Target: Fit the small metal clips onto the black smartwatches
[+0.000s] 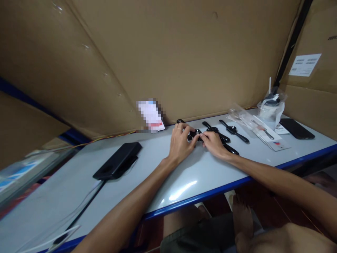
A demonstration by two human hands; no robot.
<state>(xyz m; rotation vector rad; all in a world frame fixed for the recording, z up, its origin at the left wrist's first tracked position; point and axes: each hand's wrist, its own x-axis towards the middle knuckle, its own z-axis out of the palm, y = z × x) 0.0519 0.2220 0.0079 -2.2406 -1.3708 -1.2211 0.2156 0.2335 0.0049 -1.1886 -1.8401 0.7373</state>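
A black spokeshave (193,135) lies on the grey tabletop between my two hands, partly covered by them. My left hand (181,138) is closed around its near middle, with thumb and fingers at the centre part. From the right, my right hand (212,142) pinches at the same centre, where small shiny metal shows; the exact part is hidden by the fingertips. Just behind my right hand lies a second black spokeshave (222,136), and a black handle (231,149) sticks out beside that wrist. Farther right rests another spokeshave (233,129).
Clear plastic packs with printed cards (265,131) lie at the right, near a black phone (297,128) and a bagged cup with straw (269,107). At left is a black power bank-like device (117,161) with cables. A blurred propped item (151,115) leans on the cardboard wall (184,59).
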